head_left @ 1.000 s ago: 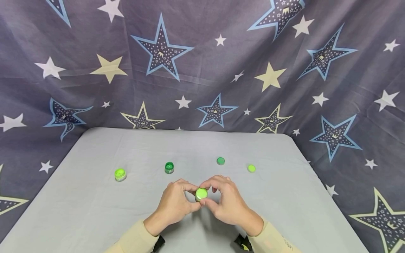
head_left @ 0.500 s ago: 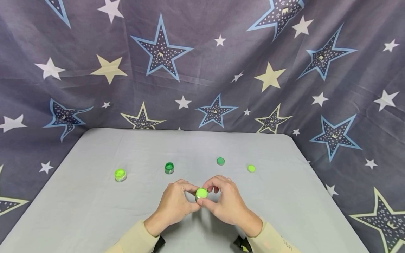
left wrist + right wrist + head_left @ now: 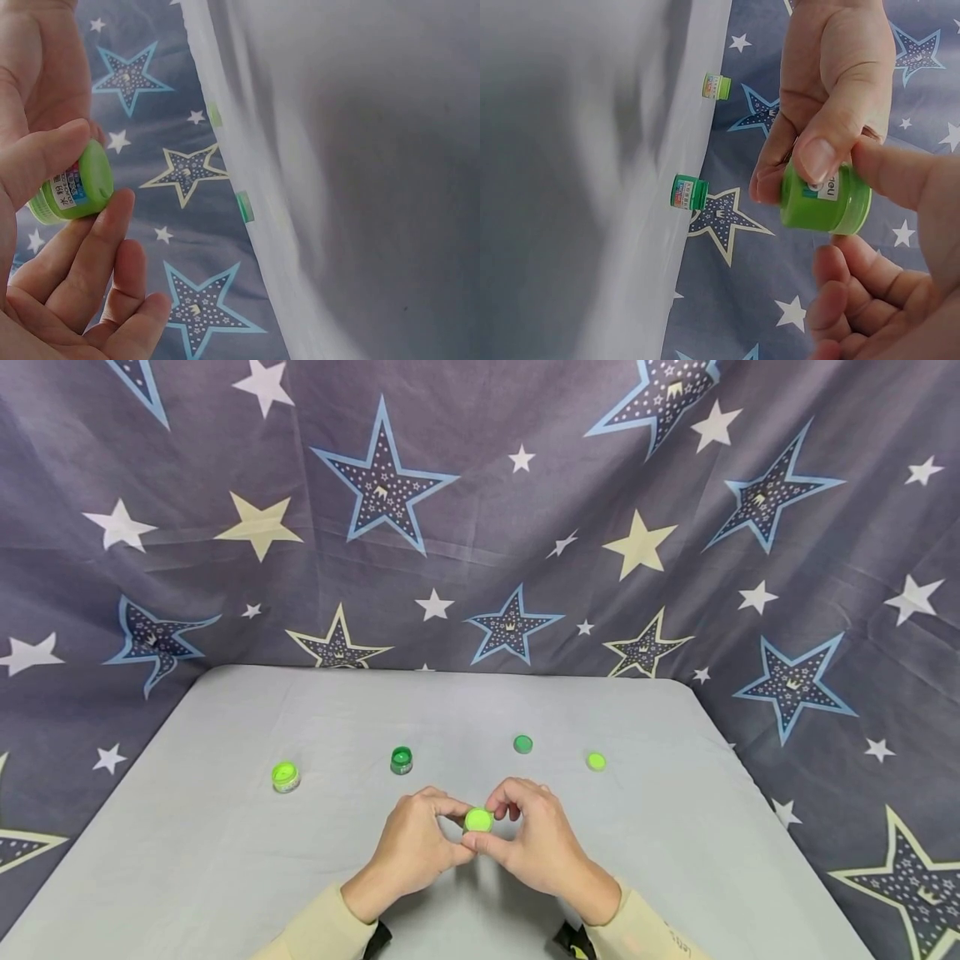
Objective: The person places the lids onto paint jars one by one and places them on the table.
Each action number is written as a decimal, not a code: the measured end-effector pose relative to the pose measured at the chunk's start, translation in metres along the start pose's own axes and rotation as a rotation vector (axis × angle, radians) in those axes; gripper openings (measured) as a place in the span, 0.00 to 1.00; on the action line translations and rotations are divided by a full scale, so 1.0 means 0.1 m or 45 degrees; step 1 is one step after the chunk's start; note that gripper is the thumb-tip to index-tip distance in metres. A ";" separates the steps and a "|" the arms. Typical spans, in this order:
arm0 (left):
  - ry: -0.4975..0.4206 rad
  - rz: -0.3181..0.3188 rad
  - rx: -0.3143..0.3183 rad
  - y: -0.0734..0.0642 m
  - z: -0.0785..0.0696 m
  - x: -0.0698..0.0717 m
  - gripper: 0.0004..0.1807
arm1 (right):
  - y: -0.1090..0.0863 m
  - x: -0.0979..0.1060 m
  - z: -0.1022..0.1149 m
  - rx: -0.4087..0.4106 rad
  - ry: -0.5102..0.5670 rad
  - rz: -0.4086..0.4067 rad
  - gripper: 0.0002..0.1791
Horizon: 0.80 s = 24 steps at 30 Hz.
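Observation:
Both hands hold a small light green paint jar (image 3: 806,206) upright just above the table. My left hand (image 3: 416,839) grips its labelled body between thumb and fingers. My right hand (image 3: 543,839) pinches the bright green lid (image 3: 478,819) at the top, thumb on the near side and fingers on the far side. Past them on the table stand an uncapped light green jar (image 3: 285,777) at the left and an uncapped dark green jar (image 3: 401,760) nearer the middle. A dark green lid (image 3: 522,744) and a light green lid (image 3: 596,762) lie farther right.
A pale grey cloth covers the table (image 3: 225,860). Dark fabric printed with stars (image 3: 465,510) hangs behind it and along the sides. Black straps (image 3: 573,939) show beneath the cuffs.
My right thumb has slid leftward round the near side of the lid, and the right fingers have shifted slightly right. The left hand and the other jars and lids stay in place.

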State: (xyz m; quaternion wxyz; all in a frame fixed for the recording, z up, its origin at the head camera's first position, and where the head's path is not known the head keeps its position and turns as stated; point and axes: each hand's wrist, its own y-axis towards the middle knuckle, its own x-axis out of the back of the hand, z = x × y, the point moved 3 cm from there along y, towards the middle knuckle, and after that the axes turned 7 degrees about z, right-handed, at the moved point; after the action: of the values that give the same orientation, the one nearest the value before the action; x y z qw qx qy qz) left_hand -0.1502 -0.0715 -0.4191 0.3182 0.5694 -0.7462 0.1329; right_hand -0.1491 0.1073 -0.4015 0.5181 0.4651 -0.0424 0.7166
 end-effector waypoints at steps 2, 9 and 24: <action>0.001 -0.002 -0.003 0.00 0.00 0.00 0.17 | 0.00 0.00 0.00 0.009 -0.012 0.007 0.23; 0.004 0.004 -0.001 0.00 0.01 0.00 0.17 | -0.01 0.03 0.01 0.060 0.023 0.067 0.23; 0.006 0.013 -0.006 0.00 0.02 0.00 0.16 | 0.01 0.03 0.02 0.077 0.054 0.136 0.18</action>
State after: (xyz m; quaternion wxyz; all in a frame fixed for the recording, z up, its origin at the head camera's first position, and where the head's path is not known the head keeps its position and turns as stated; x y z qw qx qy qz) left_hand -0.1510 -0.0723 -0.4203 0.3206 0.5644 -0.7488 0.1341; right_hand -0.1485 0.1080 -0.3979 0.4657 0.4623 -0.0343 0.7538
